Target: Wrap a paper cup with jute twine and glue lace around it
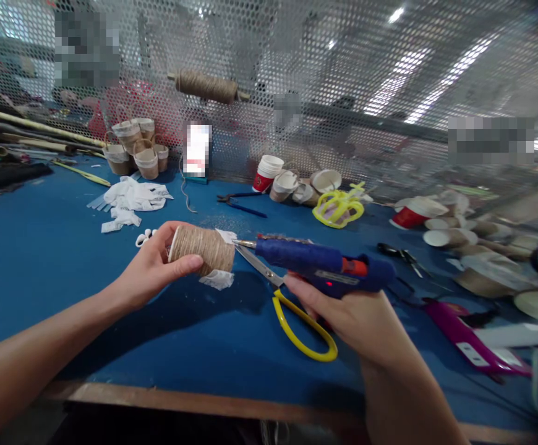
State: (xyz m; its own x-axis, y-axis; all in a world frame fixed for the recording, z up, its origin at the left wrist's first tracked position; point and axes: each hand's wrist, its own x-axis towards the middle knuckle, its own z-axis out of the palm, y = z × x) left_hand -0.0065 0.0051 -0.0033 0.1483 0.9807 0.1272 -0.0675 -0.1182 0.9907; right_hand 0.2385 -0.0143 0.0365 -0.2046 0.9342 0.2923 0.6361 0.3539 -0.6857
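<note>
My left hand [169, 253] is wrapped round a twine-covered cup [204, 249] lying on its side in the air above the table. Strips of white lace [217, 280] hang at the cup's right end. In my right hand [329, 303] is a blue hot glue gun [315, 262] with a red light lit on its side. The gun's metal nozzle points left and meets or nearly touches the lace at the cup's upper right edge. Beneath the gun, scissors with yellow handles [303, 330] lie on the blue table [167, 352], blades partly hidden behind the cup.
White lace pieces [134, 196] lie at the left, near several small twine baskets [146, 161]. Blue-handled pliers [245, 204] lie behind the cup. Paper cups [269, 172] and a yellow wrapped basket [338, 207] stand at the back. A purple power strip [470, 343] is at the right.
</note>
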